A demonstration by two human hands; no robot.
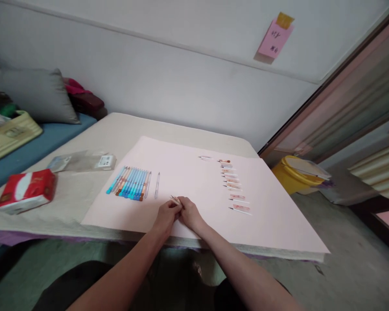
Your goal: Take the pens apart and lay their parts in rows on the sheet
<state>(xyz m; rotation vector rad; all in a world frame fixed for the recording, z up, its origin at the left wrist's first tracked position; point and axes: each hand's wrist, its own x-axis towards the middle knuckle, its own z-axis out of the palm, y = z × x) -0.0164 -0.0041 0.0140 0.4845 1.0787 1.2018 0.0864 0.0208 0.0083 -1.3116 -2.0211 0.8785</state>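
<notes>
My left hand [166, 216] and my right hand [191, 214] meet at the near middle of the pink sheet [194, 172], fingers closed together. Between their fingertips is a pen refill [174, 199], its dark tip pointing up and left; a pale pinkish piece shows beside it, and my fingers hide the rest. Left of my hands lies a tight row of pens [129, 183] in blue, brown and clear tones. One clear pen [157, 185] lies apart from that row. On the right, a column of slim white refills [240, 210] lies paired with small orange-pink patterned pieces [237, 196].
A red tissue pack [27, 190] and a clear plastic bag [84, 162] lie on the table's left. A grey pillow [35, 95] and a cream basket [13, 134] are beyond them. A yellow bucket [288, 177] stands off the right side. A wall [181, 82] borders the far edge.
</notes>
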